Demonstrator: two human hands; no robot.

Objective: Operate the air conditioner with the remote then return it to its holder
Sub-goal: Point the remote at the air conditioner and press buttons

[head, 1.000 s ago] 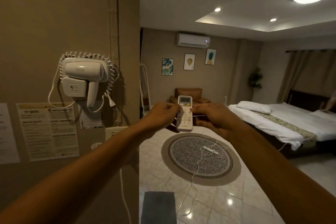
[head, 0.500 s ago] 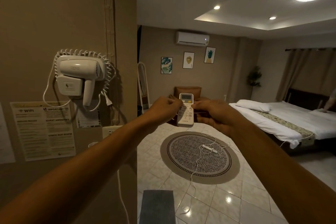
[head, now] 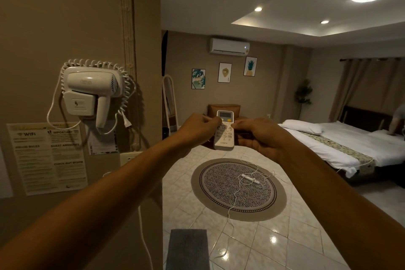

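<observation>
A white remote (head: 224, 136) with a small screen and a yellow button stands upright between both my hands, at arm's length in the middle of the view. My left hand (head: 198, 129) grips its left edge, thumb on the upper buttons. My right hand (head: 260, 136) grips its right edge, thumb on the keypad. The white air conditioner (head: 229, 46) hangs high on the far wall, above the remote, with a small light lit at its right end. No remote holder is in view.
A wall corner with a white hair dryer (head: 92, 92), notices (head: 47, 158) and a socket stands close on the left. A round rug (head: 238, 188) with a white cable lies on the tiled floor. A bed (head: 341, 149) is at right, where a person leans.
Both hands and the remote have stayed together in the middle of the view. The camera has shifted slightly, so the wall and hair dryer sit a little further left and lower.
</observation>
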